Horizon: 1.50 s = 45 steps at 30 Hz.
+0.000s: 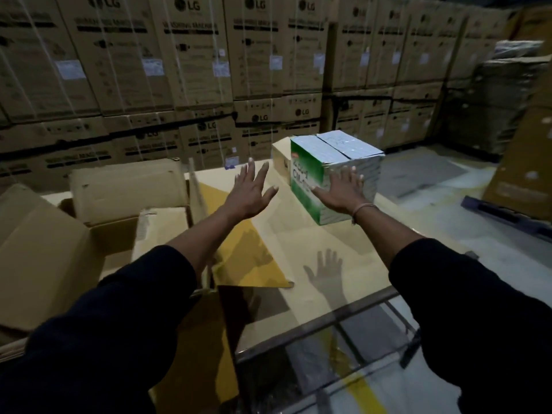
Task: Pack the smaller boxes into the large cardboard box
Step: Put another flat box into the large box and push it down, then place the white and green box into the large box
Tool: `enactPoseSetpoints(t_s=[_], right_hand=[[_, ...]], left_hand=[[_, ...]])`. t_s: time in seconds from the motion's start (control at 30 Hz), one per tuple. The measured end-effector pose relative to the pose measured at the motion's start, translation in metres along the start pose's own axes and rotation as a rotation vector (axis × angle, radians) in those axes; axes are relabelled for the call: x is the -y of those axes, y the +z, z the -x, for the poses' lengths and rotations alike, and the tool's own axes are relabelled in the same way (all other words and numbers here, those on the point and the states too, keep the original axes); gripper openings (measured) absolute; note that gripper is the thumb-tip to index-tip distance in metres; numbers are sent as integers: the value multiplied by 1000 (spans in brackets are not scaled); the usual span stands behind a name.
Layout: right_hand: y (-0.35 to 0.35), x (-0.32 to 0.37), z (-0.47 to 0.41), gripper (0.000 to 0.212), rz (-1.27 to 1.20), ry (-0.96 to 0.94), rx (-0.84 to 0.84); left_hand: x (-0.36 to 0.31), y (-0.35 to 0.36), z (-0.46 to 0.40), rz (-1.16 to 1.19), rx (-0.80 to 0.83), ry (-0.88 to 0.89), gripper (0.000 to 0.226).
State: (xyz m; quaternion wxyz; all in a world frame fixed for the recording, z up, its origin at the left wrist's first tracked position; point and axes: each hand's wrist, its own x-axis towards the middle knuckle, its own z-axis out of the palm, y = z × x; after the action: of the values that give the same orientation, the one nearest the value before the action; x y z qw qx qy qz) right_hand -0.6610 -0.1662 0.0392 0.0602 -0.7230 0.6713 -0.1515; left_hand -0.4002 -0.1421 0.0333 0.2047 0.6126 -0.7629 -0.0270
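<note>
You are reaching for the green-and-white carton [334, 174], which stands upright toward the far right corner of the cardboard-covered worktop [301, 243], with a plain tan box [280, 158] tucked just behind its left side. Your right hand [343, 191] has its fingers spread flat and seems to be touching the carton's near face, though nothing is clasped yet; your left hand [249, 191] is likewise splayed wide and empty, hanging in the air to the left of the carton and clearly apart from it. So neither hand has a hold on anything at present. The large cardboard box [119, 234] sits at the worktop's left edge with its flaps standing up and out, one yellowish flap [239, 249] lying across the worktop toward you. Inside it you can make out at least one pale box top [161, 231] with a label strip, so it looks as though some packing is already done, but how much room remains below and behind the raised flaps is hidden. What is left, as far as can be judged: the green-and-white carton and the tan box behind it are both outside the large box and need to travel leftward across the worktop and go in. The stacked washing-machine cartons [191, 55] along the back wall appear to be warehouse stock, not part of your job. To lift the carton you will probably want your left palm on its left face before taking the weight.
</note>
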Motion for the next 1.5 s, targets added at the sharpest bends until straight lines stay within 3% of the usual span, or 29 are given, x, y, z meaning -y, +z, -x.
enactPoseSetpoints(t_s=[0.4, 0.93, 1.13, 1.3, 1.5], right_hand=[[2, -129, -74, 87, -68, 17, 12], [15, -198, -287, 93, -48, 18, -5], [12, -226, -366, 92, -11, 15, 118], [10, -242, -423, 99, -19, -16, 232], [-2, -272, -472, 113, -116, -209, 362]], left_hand=[[-100, 98, -107, 108, 115, -104, 78], [-98, 175, -315, 399, 104, -270, 80], [-91, 196, -368, 498, 132, -412, 89], [-89, 206, -403, 687, 65, -484, 93], [-94, 204, -423, 730, -38, -515, 89]])
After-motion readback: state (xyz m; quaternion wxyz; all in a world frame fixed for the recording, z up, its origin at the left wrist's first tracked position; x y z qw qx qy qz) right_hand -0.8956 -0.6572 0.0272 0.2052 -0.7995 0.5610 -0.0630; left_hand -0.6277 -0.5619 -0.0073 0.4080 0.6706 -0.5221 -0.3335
